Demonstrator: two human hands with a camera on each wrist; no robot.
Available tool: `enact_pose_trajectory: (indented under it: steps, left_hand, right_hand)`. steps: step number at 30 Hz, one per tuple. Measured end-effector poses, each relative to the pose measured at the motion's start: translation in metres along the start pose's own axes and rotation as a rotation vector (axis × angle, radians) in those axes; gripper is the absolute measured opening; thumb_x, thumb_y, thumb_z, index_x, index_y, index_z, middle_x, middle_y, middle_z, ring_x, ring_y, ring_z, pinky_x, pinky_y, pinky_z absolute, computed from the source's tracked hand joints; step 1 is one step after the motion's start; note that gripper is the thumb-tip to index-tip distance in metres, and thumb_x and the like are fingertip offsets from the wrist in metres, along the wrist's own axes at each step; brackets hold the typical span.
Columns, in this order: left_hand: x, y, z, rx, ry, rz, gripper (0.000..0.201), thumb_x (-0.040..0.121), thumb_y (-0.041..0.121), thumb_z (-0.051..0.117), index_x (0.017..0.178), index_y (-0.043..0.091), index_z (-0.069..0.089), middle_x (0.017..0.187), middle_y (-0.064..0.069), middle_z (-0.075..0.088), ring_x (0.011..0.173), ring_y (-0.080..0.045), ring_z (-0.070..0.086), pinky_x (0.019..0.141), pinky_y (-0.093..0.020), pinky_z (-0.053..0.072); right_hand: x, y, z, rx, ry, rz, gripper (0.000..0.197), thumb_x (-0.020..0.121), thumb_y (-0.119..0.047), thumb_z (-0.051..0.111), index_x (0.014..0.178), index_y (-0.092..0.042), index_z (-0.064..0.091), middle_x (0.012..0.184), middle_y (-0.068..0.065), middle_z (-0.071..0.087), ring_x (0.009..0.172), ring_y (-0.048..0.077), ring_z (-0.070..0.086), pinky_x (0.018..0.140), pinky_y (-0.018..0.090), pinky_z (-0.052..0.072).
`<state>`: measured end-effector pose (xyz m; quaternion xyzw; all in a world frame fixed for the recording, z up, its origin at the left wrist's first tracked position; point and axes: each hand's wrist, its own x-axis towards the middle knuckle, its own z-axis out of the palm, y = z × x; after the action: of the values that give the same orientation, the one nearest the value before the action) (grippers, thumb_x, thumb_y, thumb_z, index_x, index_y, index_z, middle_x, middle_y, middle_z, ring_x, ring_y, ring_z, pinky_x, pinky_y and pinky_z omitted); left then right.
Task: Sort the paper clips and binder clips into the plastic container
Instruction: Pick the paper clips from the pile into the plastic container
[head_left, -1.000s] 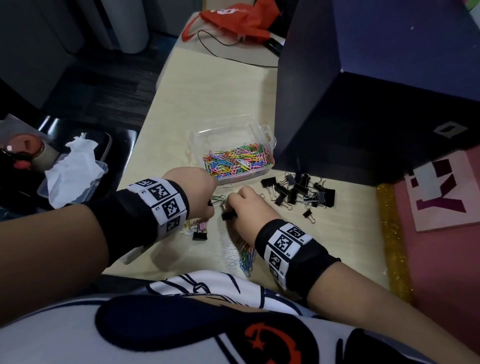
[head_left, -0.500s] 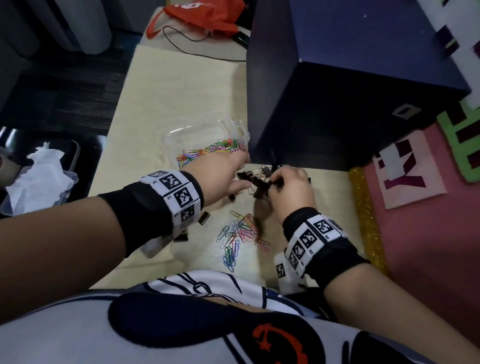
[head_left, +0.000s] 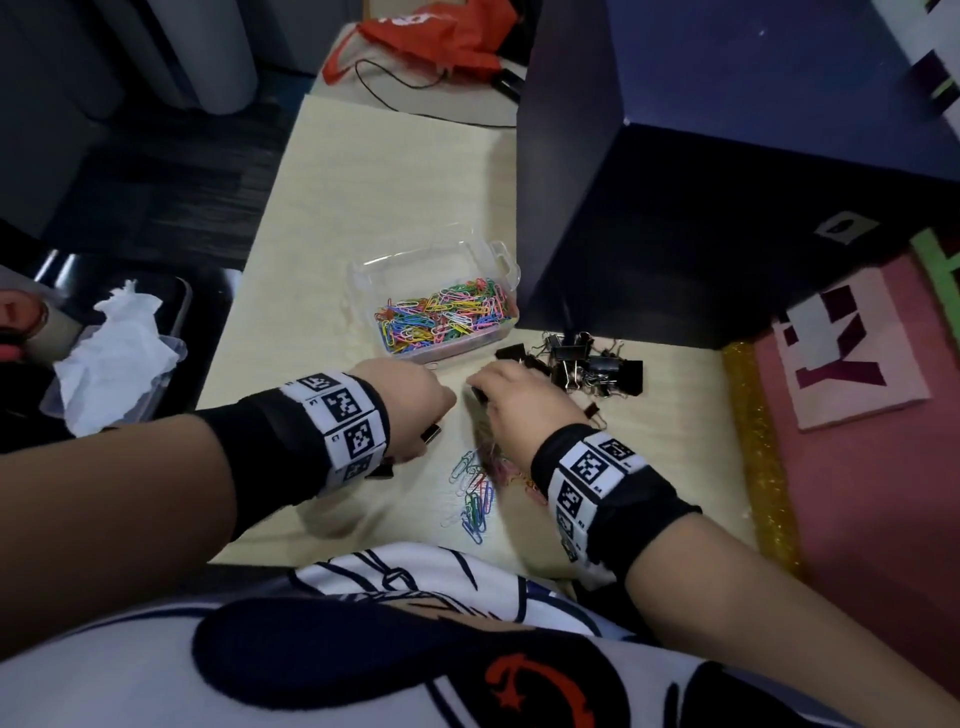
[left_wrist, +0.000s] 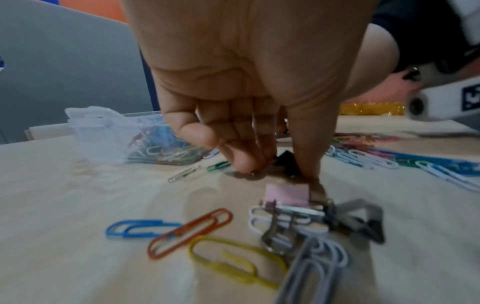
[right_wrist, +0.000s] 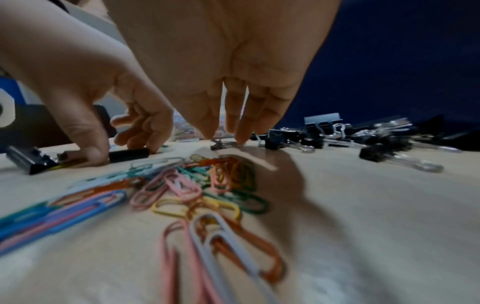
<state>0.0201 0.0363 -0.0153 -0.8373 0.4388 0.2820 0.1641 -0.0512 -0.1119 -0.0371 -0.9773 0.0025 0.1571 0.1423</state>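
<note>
Wooden desk (head_left: 332, 218), left hand (left_wrist: 249, 131) pinching binder clip (left_wrist: 285, 162)

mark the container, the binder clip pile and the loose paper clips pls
container (head_left: 366, 275): head view, bare clear wall at its far left corner.
binder clip pile (head_left: 626, 375): head view, black body of a clip at the pile's right edge.
loose paper clips (head_left: 475, 506): head view, middle of the near cluster.

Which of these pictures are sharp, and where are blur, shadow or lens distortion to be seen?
Head view: mostly sharp, dim room, straight edges of the table bowed. Left wrist view: near paper clips smeared, plastic container hazy. Right wrist view: foreground clips streaked, right hand casting a dark shadow on the tabletop.
</note>
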Motion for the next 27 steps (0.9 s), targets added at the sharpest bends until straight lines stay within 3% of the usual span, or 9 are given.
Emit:
enact_pose_trajectory:
  steps: [3,10,15,17,20,22,24,27]
  left_hand:
    - [0.0,0.003,-0.001,0.003,0.028,0.012,0.031,0.086,0.033,0.058,0.113,0.02,0.053,0.104,-0.003,0.059,0.096,-0.026,0.059,0.078,-0.039,0.054]
    - [0.0,0.008,-0.007,-0.091,0.123,-0.019,0.03,0.084,0.036,0.055,0.109,0.019,0.052,0.101,-0.002,0.06,0.091,-0.025,0.059,0.065,-0.034,0.048]
    - [0.016,0.015,-0.029,-0.385,0.397,0.034,0.038,0.091,0.031,0.055,0.126,0.019,0.046,0.112,-0.005,0.063,0.099,-0.026,0.061,0.083,-0.038,0.051]
    - [0.023,0.018,-0.035,-0.452,0.457,0.053,0.043,0.093,0.026,0.053,0.134,0.019,0.042,0.12,-0.006,0.061,0.106,-0.025,0.06,0.09,-0.038,0.049]
    - [0.028,0.017,-0.034,-0.347,0.406,0.076,0.035,0.094,0.021,0.05,0.129,0.023,0.052,0.121,-0.003,0.061,0.11,-0.024,0.058,0.092,-0.035,0.048]
    - [0.027,0.016,-0.026,-0.229,0.28,0.079,0.032,0.092,0.019,0.052,0.124,0.024,0.055,0.12,-0.001,0.059,0.108,-0.023,0.058,0.087,-0.031,0.047]
    - [0.023,0.016,-0.017,-0.148,0.162,0.078,0.037,0.086,0.016,0.061,0.121,0.028,0.056,0.116,0.002,0.056,0.104,-0.023,0.057,0.084,-0.034,0.051]
    - [0.017,0.017,-0.005,-0.114,0.084,0.155,0.041,0.086,0.016,0.054,0.124,0.03,0.056,0.123,0.004,0.05,0.11,-0.024,0.054,0.088,-0.04,0.051]
  right_hand:
    - [0.006,-0.003,0.001,-0.086,-0.068,-0.028,0.051,0.08,0.001,0.052,0.126,-0.021,0.05,0.129,0.003,0.045,0.114,0.029,0.043,0.092,0.039,0.044]
    - [0.001,0.005,0.0,-0.073,0.052,0.027,0.029,0.088,-0.008,0.05,0.116,-0.015,0.053,0.117,0.008,0.05,0.109,0.029,0.049,0.084,0.036,0.044]
    - [-0.014,0.025,-0.02,0.101,0.348,0.22,0.027,0.09,-0.016,0.052,0.116,-0.017,0.058,0.119,0.007,0.05,0.107,0.029,0.051,0.086,0.036,0.045]
    - [-0.021,0.035,-0.026,0.107,0.394,0.332,0.031,0.09,-0.016,0.053,0.12,-0.019,0.057,0.124,0.007,0.047,0.111,0.029,0.049,0.089,0.036,0.045]
    - [-0.028,0.043,-0.031,0.125,0.269,0.395,0.026,0.092,-0.017,0.049,0.116,-0.019,0.058,0.121,0.007,0.05,0.107,0.027,0.053,0.086,0.032,0.046]
    - [-0.031,0.04,-0.027,0.13,0.072,0.358,0.024,0.093,-0.017,0.046,0.113,-0.019,0.06,0.118,0.007,0.054,0.1,0.025,0.057,0.085,0.029,0.045]
    - [-0.033,0.031,-0.017,0.144,-0.072,0.319,0.025,0.093,-0.016,0.046,0.113,-0.02,0.061,0.12,0.006,0.053,0.1,0.023,0.057,0.089,0.029,0.046]
    - [-0.031,0.02,-0.004,0.153,-0.114,0.27,0.031,0.091,-0.013,0.046,0.117,-0.023,0.059,0.123,0.005,0.05,0.105,0.024,0.055,0.093,0.031,0.046]
